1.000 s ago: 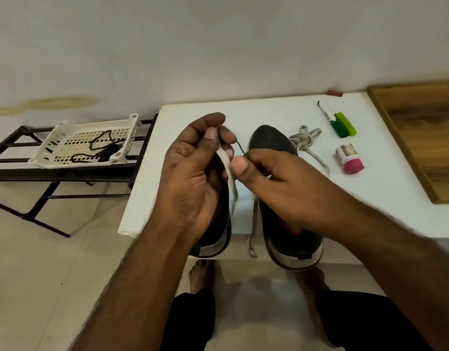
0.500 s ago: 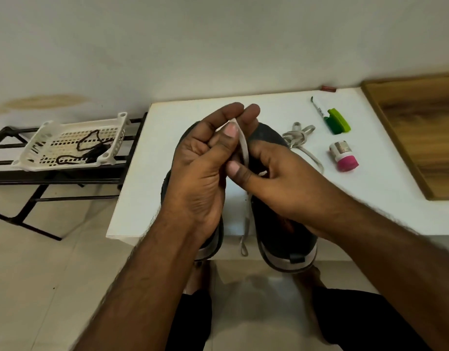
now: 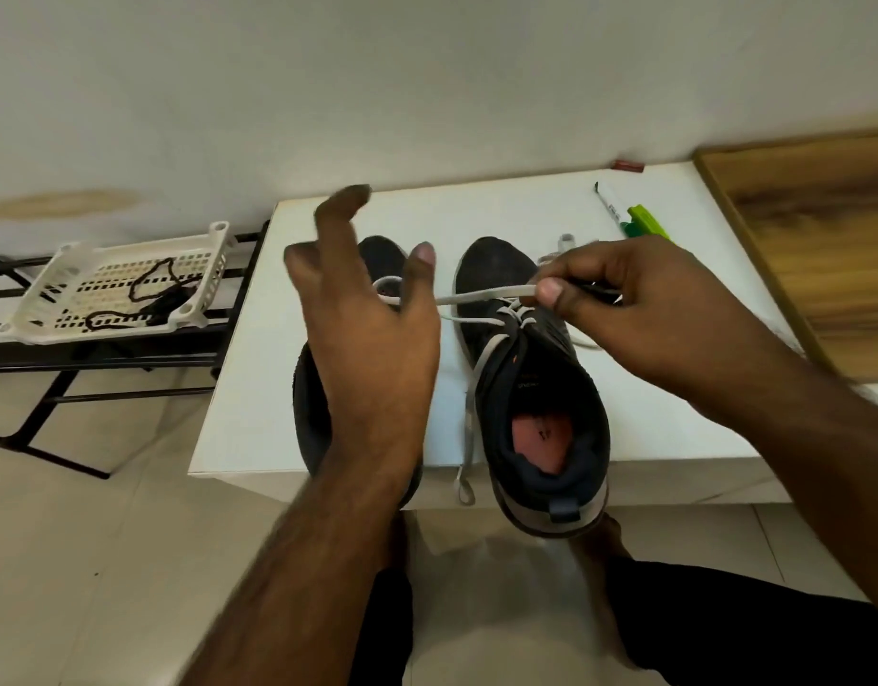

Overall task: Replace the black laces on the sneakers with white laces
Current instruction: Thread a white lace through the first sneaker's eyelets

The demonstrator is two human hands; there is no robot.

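Two dark sneakers stand side by side on the white table (image 3: pixel 674 428), heels toward me. The right sneaker (image 3: pixel 536 388) has a white lace (image 3: pixel 481 295) threaded through its front eyelets. My right hand (image 3: pixel 639 309) pinches that lace above the sneaker's tongue. One end of the lace hangs past the table's front edge. My left hand (image 3: pixel 372 319) hovers over the left sneaker (image 3: pixel 382 255) with fingers spread, and the lace runs behind its thumb. It hides most of that sneaker. Black laces (image 3: pixel 149 284) lie in a white basket (image 3: pixel 70 259).
The basket sits on a black metal rack (image 3: pixel 105 358) left of the table. A marker (image 3: pixel 610 203), a green object (image 3: pixel 649 222) and another white lace bundle (image 3: pixel 565 240) lie at the back right. A wooden board (image 3: pixel 823 240) is on the far right. My knees are below the table edge.
My hands have moved apart. The left hand opened and let go of the lace, while the right hand drew the lace down and right over the right sneaker.
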